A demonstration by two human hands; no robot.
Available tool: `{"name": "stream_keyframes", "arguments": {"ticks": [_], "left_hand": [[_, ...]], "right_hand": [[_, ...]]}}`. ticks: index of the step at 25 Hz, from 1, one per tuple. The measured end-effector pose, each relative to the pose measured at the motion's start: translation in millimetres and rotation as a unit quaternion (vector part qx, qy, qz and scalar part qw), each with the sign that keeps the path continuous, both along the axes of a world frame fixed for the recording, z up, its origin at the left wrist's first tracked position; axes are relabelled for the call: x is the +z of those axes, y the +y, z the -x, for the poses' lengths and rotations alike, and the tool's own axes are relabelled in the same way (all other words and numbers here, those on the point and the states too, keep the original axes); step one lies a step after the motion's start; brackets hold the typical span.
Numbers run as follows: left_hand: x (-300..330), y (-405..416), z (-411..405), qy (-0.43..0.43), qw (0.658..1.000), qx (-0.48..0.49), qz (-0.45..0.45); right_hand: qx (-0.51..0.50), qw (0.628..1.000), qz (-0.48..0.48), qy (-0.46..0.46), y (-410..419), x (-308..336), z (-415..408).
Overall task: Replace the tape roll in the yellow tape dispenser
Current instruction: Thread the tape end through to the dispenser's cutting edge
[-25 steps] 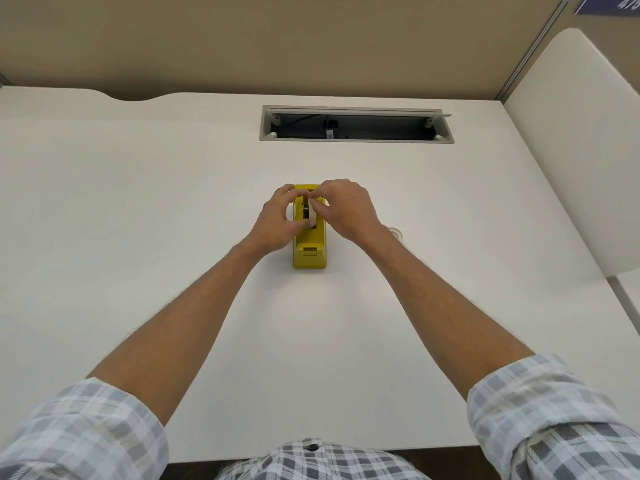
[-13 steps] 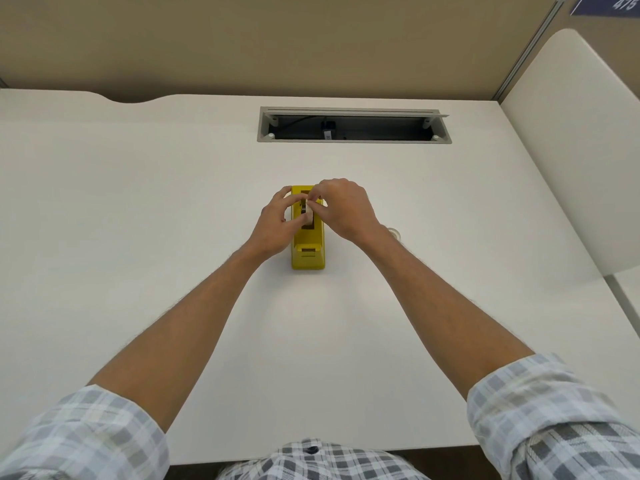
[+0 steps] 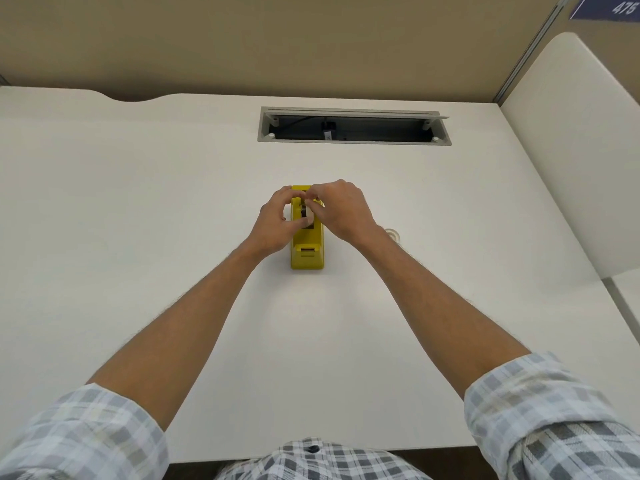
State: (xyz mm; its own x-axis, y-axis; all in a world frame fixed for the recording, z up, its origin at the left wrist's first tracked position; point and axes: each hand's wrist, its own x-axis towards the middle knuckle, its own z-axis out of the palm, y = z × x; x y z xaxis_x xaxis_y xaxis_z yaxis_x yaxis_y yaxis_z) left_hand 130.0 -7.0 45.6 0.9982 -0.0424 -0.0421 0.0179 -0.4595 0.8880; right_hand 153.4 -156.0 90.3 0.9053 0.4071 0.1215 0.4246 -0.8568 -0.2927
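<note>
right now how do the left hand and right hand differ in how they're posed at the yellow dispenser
The left hand comes in from the left side of the yellow dispenser, fingers curved into an open arch; the right hand comes from the right, fingers bunched in a pinch. The left thumb sits low by the roll slot; the right fingertips meet higher, at the far end. Both work at the dispenser's top opening on the white desk.

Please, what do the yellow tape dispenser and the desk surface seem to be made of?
Yellow tape dispenser: probably moulded plastic, semi-gloss; the colour is uniform, the corners are rounded and it has a soft sheen. Desk: probably laminate over board, matte off-white; the surface is flat and smooth, with no grain and only diffuse reflection. Neither can be confirmed by sight alone.
</note>
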Motion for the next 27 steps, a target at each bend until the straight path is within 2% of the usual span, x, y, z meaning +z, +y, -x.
{"name": "stream_keyframes", "arguments": {"ticks": [14, 27], "left_hand": [[2.3, 0.5, -1.7, 0.011, 1.0, -0.006, -0.016], [0.8, -0.1, -0.8, 0.005, 1.0, 0.0, -0.028]], "right_hand": [[0.046, 0.999, 0.021, -0.019, -7.5, -0.2, 1.2], [0.047, 0.997, 0.039, -0.043, -5.1, -2.1, 0.6]]}}
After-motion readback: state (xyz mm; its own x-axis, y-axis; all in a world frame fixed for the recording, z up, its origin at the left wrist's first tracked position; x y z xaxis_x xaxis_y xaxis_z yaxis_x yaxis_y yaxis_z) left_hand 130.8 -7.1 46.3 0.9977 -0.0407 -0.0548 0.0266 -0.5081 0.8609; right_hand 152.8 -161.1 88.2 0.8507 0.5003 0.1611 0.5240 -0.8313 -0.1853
